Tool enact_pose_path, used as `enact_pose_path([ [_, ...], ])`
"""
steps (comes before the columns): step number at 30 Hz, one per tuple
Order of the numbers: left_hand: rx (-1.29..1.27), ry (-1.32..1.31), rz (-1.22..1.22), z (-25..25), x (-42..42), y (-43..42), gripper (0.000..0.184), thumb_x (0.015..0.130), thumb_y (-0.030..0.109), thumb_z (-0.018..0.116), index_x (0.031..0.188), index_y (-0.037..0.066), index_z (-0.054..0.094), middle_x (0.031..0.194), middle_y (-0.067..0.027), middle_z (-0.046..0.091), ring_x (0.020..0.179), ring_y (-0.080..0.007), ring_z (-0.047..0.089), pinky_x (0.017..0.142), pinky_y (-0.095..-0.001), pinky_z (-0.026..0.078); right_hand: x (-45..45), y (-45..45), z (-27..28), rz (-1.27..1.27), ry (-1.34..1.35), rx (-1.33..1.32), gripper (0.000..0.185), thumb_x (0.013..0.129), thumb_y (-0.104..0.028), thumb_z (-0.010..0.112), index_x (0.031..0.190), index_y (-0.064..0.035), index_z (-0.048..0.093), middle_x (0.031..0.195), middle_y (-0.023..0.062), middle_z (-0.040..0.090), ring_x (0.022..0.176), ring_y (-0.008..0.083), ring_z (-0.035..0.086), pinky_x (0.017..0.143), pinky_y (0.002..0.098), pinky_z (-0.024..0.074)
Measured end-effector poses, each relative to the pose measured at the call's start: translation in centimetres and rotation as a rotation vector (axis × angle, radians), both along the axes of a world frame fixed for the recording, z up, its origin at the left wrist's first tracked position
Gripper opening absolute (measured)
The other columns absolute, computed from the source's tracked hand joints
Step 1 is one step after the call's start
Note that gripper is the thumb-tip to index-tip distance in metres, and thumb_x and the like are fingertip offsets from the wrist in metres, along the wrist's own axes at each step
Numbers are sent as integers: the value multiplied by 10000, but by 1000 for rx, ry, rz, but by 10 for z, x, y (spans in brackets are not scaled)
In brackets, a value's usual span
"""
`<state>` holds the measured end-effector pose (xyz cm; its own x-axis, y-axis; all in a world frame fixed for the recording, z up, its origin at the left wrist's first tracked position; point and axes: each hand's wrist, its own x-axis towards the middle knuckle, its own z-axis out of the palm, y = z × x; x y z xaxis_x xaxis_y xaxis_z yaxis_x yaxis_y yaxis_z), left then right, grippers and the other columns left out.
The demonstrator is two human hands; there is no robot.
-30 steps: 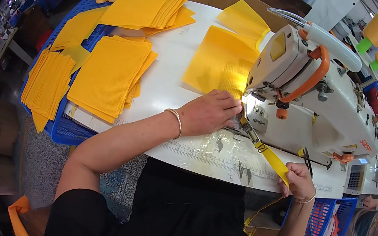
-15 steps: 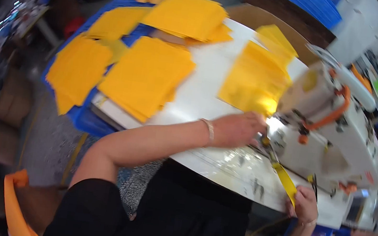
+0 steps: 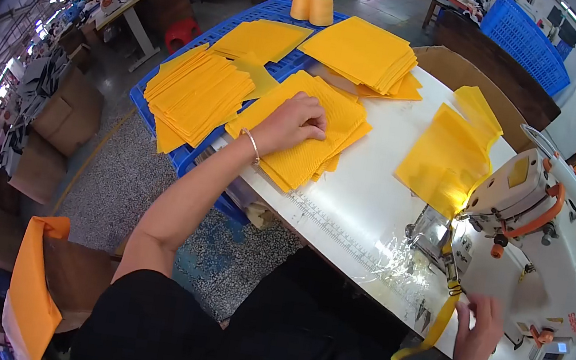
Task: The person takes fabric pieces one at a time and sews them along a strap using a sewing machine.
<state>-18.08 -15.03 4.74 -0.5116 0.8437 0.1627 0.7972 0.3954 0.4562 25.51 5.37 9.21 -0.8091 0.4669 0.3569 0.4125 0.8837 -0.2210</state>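
Observation:
My left hand (image 3: 294, 123) rests on the front stack of yellow mesh fabric pieces (image 3: 298, 163), its fingers curled together on the top piece. That top piece looks slightly rucked beside the fingertips. My right hand (image 3: 479, 332) is beside a narrow yellow binding strip (image 3: 440, 325), with thumb and forefinger apart and nothing visible between them. The strip runs through a metal folder (image 3: 448, 258) up to the needle area of a white sewing machine (image 3: 515, 190). A yellow mesh piece (image 3: 446, 158) lies under the lit machine head, and its far end spreads over the tabletop.
More yellow stacks (image 3: 365, 51) lie on the table (image 3: 340, 224) and over a blue crate (image 3: 141, 97) at left. Two yellow thread cones (image 3: 312, 7) stand behind them. An orange cloth (image 3: 34, 284) hangs at lower left. A cardboard sheet (image 3: 465, 69) borders the table's far side.
My left hand has gone from beside the needle to the front fabric stack on the left. My right hand has let go of the yellow strip, which now hangs over the table edge.

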Motion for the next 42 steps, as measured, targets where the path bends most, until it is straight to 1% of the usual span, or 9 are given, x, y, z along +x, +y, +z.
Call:
enact_pose_path([
  [10, 464, -687, 178, 2, -4, -14, 60, 984, 162, 616, 994, 106, 636, 934, 4, 603, 863, -68, 522, 817, -179, 422, -246, -61, -41, 652, 76, 136, 548, 917, -42, 493, 1459, -80, 425, 1525, 115, 432, 1431, 302, 393, 1155, 384, 342],
  [18, 757, -368, 310, 136, 68, -17, 156, 1006, 221, 583, 1032, 85, 654, 997, -10, 669, 898, -84, 583, 848, -222, 458, -289, -79, -72, 614, -114, 168, 474, 963, -124, 466, 1436, -102, 454, 1492, 121, 459, 1449, 286, 351, 1179, 414, 294],
  [20, 863, -189, -97, 134, 101, 6, 117, 989, 185, 585, 991, 78, 630, 1042, -38, 690, 919, -116, 609, 860, -266, 479, -273, -80, -80, 585, 106, 484, 381, 941, -159, 528, 1315, -92, 517, 1442, 130, 483, 1393, 321, 380, 1122, 447, 334],
  [22, 661, 13, -245, 98, 137, 33, 49, 935, 88, 572, 907, 82, 532, 1280, -93, 625, 1191, -220, 543, 1030, -332, 407, -200, -94, -58, 776, 225, -631, 284, 914, -141, 550, 1180, -70, 617, 1279, 198, 601, 1216, 342, 556, 982, 456, 481],
  [24, 537, -1, -370, 37, 165, 60, 80, 918, 103, 605, 896, 87, 530, 1327, -123, 593, 1259, -289, 505, 1088, -397, 362, -143, -103, -81, 746, 79, 625, 244, 905, -132, 562, 1126, -56, 633, 1214, 209, 613, 1070, 332, 620, 888, 424, 527],
  [26, 476, 73, -416, -11, 173, 78, 156, 927, 201, 626, 971, 66, 562, 1313, -134, 582, 1254, -303, 495, 1100, -425, 323, -71, -94, -60, 855, -31, 59, 207, 907, -108, 569, 1093, -55, 643, 1068, 139, 641, 977, 293, 631, 840, 354, 531],
  [31, 234, 333, -534, -57, 174, 105, 275, 959, 296, 579, 1105, 62, 575, 1376, -120, 554, 1278, -275, 473, 1078, -399, 329, -2, -43, -41, 103, 235, 143, 206, 919, -54, 591, 1109, -14, 662, 1091, 143, 650, 813, 239, 634, 743, 298, 527],
  [35, 200, 400, -646, -50, 166, 119, 408, 974, 379, 541, 1224, 58, 560, 1422, -90, 533, 1240, -243, 480, 1040, -378, 337, 9, -37, -24, -300, 531, -1284, 175, 928, -42, 599, 1072, 23, 674, 885, 117, 673, 645, 165, 603, 607, 226, 491],
  [42, 201, 458, -655, -49, 167, 140, 460, 965, 413, 549, 1255, 56, 550, 1392, -67, 547, 1143, -231, 502, 1001, -367, 350, 54, 43, -29, -188, 116, -1457, 165, 923, -63, 628, 1012, 63, 685, 616, 56, 608, 426, 105, 479, 438, 185, 394],
])
